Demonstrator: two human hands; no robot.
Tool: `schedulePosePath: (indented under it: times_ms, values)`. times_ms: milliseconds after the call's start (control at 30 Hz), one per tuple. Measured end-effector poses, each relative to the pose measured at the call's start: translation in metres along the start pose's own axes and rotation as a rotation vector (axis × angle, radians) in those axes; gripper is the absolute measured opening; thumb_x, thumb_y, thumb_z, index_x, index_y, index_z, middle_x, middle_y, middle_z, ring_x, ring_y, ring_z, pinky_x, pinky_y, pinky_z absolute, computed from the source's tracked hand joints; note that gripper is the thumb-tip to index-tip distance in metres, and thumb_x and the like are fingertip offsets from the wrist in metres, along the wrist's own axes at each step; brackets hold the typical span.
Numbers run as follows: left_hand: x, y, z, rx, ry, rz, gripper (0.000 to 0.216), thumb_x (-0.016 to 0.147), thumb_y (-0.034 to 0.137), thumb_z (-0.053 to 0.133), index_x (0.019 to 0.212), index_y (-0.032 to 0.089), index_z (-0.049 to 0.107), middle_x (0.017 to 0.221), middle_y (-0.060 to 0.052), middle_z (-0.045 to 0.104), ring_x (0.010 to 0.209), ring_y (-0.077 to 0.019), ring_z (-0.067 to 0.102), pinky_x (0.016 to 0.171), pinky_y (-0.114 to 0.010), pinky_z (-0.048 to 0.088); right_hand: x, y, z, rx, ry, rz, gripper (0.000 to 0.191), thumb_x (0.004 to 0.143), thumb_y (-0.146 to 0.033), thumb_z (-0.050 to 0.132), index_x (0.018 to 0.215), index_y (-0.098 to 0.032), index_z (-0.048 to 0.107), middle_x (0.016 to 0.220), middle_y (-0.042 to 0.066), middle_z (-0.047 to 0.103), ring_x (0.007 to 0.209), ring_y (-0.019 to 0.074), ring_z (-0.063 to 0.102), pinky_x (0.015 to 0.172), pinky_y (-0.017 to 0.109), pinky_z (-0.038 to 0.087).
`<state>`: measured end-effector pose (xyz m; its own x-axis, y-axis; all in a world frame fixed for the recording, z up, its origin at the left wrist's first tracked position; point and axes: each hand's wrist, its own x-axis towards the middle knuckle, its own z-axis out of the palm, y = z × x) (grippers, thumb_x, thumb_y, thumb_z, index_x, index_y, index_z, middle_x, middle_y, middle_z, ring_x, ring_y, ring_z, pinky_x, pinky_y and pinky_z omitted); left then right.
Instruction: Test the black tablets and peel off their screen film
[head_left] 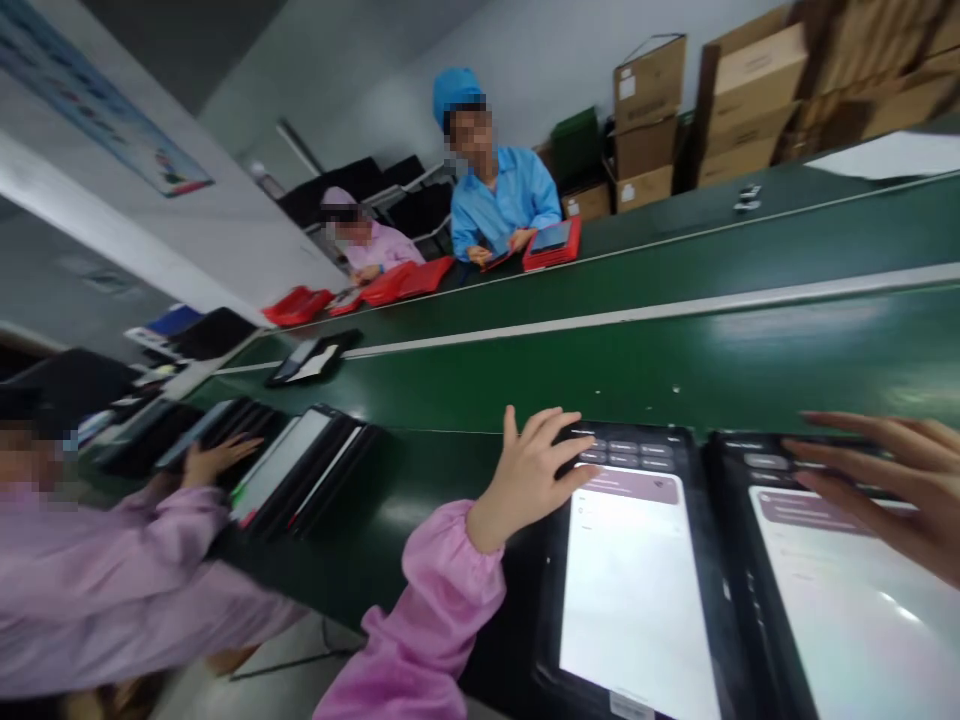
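Observation:
Two tablets lie side by side on the green table, both with lit white screens and dark frames. My left hand, in a pink sleeve, rests at the upper left of the left tablet. Its fingers are spread, with the thumb over the top of the screen. Over the upper part of the right tablet is my right hand, fingers stretched out and somewhat blurred. Whether its fingertips touch the glass I cannot tell. Neither hand grips anything.
Left of me a co-worker's hand touches a row of dark tablets. Another dark device lies farther back. Across the green table, two people handle devices near red cases. Cardboard boxes stand behind.

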<state>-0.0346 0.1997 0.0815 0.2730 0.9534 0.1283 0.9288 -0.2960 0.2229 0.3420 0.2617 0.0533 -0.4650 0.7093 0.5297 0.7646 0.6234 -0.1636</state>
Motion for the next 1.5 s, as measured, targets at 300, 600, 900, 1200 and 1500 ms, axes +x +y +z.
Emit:
schedulePosePath:
  times_ms: [300, 600, 900, 1200, 1500]
  values:
    - [-0.006, -0.014, 0.009, 0.083, 0.069, 0.088, 0.031, 0.106, 0.040, 0.057, 0.130, 0.031, 0.073, 0.141, -0.013, 0.068, 0.135, -0.0373, 0.059, 0.115, -0.088, 0.023, -0.017, 0.004, -0.032, 0.524, 0.033, 0.796, 0.050, 0.078, -0.062, 0.071, 0.116, -0.031, 0.075, 0.124, 0.010, 0.077, 0.101, 0.0321, 0.076, 0.087, 0.044, 0.065]
    - [-0.005, -0.017, 0.008, 0.108, 0.082, 0.100, 0.036, 0.108, 0.043, 0.046, 0.128, 0.033, 0.074, 0.136, -0.013, 0.071, 0.131, -0.0384, 0.063, 0.113, -0.088, 0.027, -0.028, 0.007, -0.017, 0.948, 0.049, 0.955, 0.055, 0.079, -0.058, 0.081, 0.126, -0.032, 0.072, 0.146, 0.008, 0.068, 0.141, 0.0329, 0.058, 0.123, 0.047, 0.043]
    - [-0.006, -0.037, 0.001, -0.136, 0.149, 0.021, 0.044, 0.105, 0.060, 0.046, 0.131, 0.034, 0.070, 0.139, -0.010, 0.069, 0.128, -0.0378, 0.067, 0.116, -0.078, 0.039, -0.030, 0.016, -0.008, 1.070, 0.022, 0.781, 0.054, 0.081, -0.039, 0.076, 0.134, -0.031, 0.068, 0.145, 0.007, 0.068, 0.141, 0.0303, 0.058, 0.121, 0.054, 0.042]
    - [0.005, 0.003, 0.007, -0.043, 0.052, 0.238, 0.046, 0.107, 0.059, 0.042, 0.138, 0.036, 0.067, 0.144, -0.011, 0.066, 0.131, -0.0376, 0.064, 0.118, -0.084, 0.025, -0.032, 0.019, -0.006, 1.087, -0.051, 0.750, 0.067, 0.075, -0.029, 0.072, 0.142, -0.033, 0.062, 0.153, 0.007, 0.061, 0.145, 0.0318, 0.053, 0.109, 0.050, 0.053]
    - [0.016, 0.041, 0.010, 0.059, -0.098, 0.333, 0.044, 0.109, 0.056, 0.042, 0.132, 0.033, 0.071, 0.148, -0.012, 0.064, 0.140, -0.0376, 0.058, 0.115, -0.086, 0.027, -0.049, 0.008, -0.012, 1.065, 0.051, 0.772, 0.056, 0.087, -0.052, 0.077, 0.139, -0.040, 0.062, 0.151, 0.005, 0.063, 0.146, 0.0343, 0.053, 0.120, 0.059, 0.044]
